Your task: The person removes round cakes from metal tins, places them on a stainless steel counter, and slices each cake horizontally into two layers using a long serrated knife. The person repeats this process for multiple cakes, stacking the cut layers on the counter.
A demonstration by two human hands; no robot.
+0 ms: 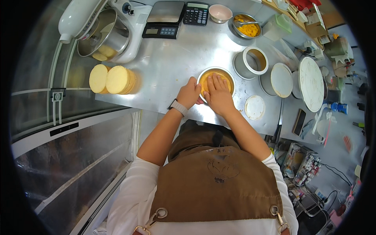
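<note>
A round metal cake tin (233,77) stands near the front edge of the steel worktop, with a yellow-orange cake layer (206,77) inside it. My left hand (190,92) grips the tin's left side, thumb at the rim and fingers low around the wall. Flat on the cake layer lies my right hand (218,94), palm down, fingers stretched and slightly apart, holding nothing. It hides much of the cake. To the left, two stacks of round yellow sponge layers, a left stack (98,78) and a right stack (118,79), stand side by side.
Behind the sponges is a stand mixer (132,29). A kitchen scale (164,19), calculator (196,14), pink bowl (220,13) and bowl of orange filling (249,30) line the back. Rightward are an empty ring-shaped tin (248,63), white disc (255,107), long knife (280,114) and phone (299,122).
</note>
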